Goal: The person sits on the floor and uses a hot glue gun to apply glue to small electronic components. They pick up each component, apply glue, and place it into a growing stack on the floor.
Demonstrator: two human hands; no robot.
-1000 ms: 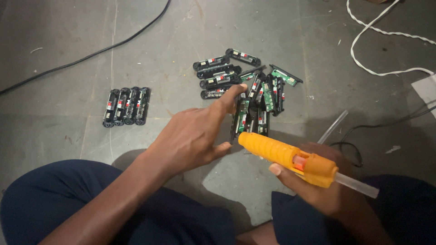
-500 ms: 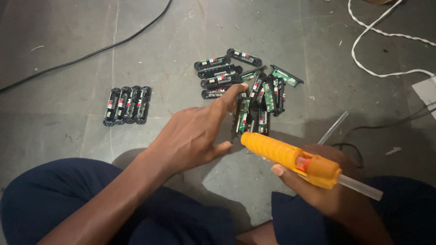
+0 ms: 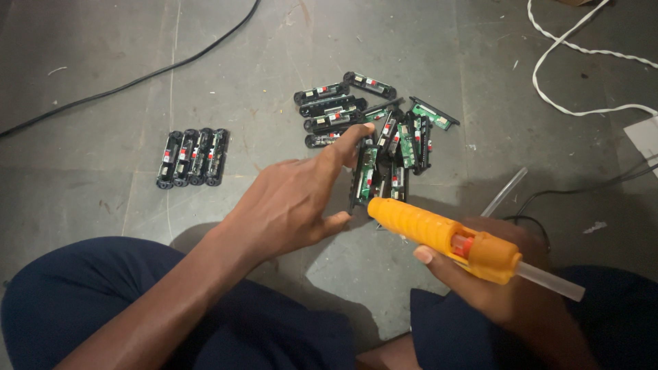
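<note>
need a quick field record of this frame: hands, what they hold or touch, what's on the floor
left hand: left hand reaches forward, fingertips at the loose pile of circuit modules, holding nothing
right hand: right hand grips the orange glue gun, nozzle toward the pile
glue stick: clear glue stick pokes out the gun's back
sorted set: row of four modules side by side, left of the pile
cables: black cable upper left; white cable upper right
surface: grey concrete floor

Four black modules (image 3: 192, 157) in a row well left of the fingers, roughly a dozen piled modules (image 3: 373, 130) at the fingertips, one orange glue gun (image 3: 445, 240), two hands
</note>
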